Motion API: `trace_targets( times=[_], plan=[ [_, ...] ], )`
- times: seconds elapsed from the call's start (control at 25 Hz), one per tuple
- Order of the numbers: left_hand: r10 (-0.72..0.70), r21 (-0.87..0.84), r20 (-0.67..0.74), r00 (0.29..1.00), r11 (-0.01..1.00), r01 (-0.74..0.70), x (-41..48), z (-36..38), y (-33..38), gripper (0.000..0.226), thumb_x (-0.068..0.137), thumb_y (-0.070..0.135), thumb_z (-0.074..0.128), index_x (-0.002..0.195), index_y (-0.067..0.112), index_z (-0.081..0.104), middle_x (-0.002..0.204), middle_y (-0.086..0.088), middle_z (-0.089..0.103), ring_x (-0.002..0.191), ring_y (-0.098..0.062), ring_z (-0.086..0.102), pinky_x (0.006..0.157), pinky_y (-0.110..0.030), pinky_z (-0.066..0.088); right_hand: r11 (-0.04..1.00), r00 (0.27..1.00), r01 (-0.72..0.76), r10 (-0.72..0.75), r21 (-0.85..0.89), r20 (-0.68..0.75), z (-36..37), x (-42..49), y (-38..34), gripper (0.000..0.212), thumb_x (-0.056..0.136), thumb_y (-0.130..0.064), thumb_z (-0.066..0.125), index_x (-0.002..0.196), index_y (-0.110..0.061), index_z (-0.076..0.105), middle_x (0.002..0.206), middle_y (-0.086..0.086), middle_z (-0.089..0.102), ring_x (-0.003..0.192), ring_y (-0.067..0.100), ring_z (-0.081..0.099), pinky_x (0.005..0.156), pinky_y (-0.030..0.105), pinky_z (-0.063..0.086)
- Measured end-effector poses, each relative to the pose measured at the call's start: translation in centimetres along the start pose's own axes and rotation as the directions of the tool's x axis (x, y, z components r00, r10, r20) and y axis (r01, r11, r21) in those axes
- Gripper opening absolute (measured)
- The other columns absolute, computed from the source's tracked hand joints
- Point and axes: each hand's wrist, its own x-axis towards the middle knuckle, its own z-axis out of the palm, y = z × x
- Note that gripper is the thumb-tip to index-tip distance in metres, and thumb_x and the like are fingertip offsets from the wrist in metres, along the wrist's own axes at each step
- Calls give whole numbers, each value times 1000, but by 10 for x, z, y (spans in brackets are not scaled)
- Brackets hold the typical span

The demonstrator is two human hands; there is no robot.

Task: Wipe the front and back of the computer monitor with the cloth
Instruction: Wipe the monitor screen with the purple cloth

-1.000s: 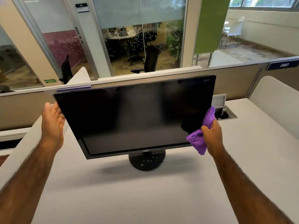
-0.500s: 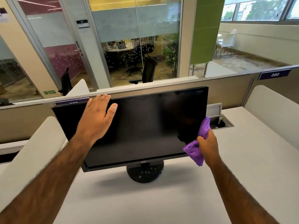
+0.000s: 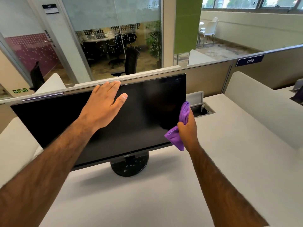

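Observation:
A black computer monitor (image 3: 144,115) stands on a round black base (image 3: 129,166) on the white desk (image 3: 229,161), its dark screen facing me. My left hand (image 3: 103,104) is flat and open in front of the screen, fingertips at the top edge near its middle. My right hand (image 3: 188,128) grips a bunched purple cloth (image 3: 177,136) against the screen's right edge, low down. The monitor's back is hidden.
A beige partition (image 3: 208,76) runs behind the monitor, with an open cable hatch (image 3: 202,110) in the desk to the right. White side dividers (image 3: 262,110) stand at left and right. Glass office walls and chairs lie beyond.
My left hand left the monitor's left edge and moved right across the screen to the top edge near its middle. The right hand stays with the cloth at the right edge.

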Motion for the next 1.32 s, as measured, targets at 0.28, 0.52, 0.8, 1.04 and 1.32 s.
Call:
trace_targets(
  times=[0.28,0.52,0.8,1.04,1.32],
  plan=[
    [22,11,2,1000,1000,-22,3,5,0,74,100,60,18,162,19,21,168,0,24,155,-18,14,127,-39,5,994,993,-109,108,-10,-40,3,-18,41,55,102,-9,55,154,-15,35,149,9,50,126,28,57,93,25,48],
    [20,7,13,1000,1000,-20,6,9,-1,77,97,60,16,162,20,21,168,1,22,156,-16,13,126,-36,1,973,971,-232,232,14,-48,6,-28,81,52,102,-7,54,151,-15,40,142,9,56,121,30,60,102,42,54],
    [22,-4,23,999,1000,-22,1,4,0,73,99,55,19,163,19,20,169,0,21,156,-16,11,125,-35,2,799,866,-456,500,392,-14,11,-35,92,31,103,-10,52,132,-13,59,115,11,67,102,30,67,88,42,60],
    [24,-2,19,1000,1000,-24,0,2,-3,72,100,53,20,163,17,20,169,-2,21,156,-17,11,125,-34,1,448,720,-571,676,688,157,29,-56,64,18,98,-3,50,114,-4,58,99,13,62,90,27,63,81,38,55],
    [8,-21,46,999,1000,-8,-2,-12,-19,61,109,49,16,164,22,18,171,4,17,157,-10,9,126,-31,-2,753,769,-639,627,156,122,71,-104,82,12,101,-6,51,95,-9,60,92,15,60,87,28,61,73,33,52]
  ],
)
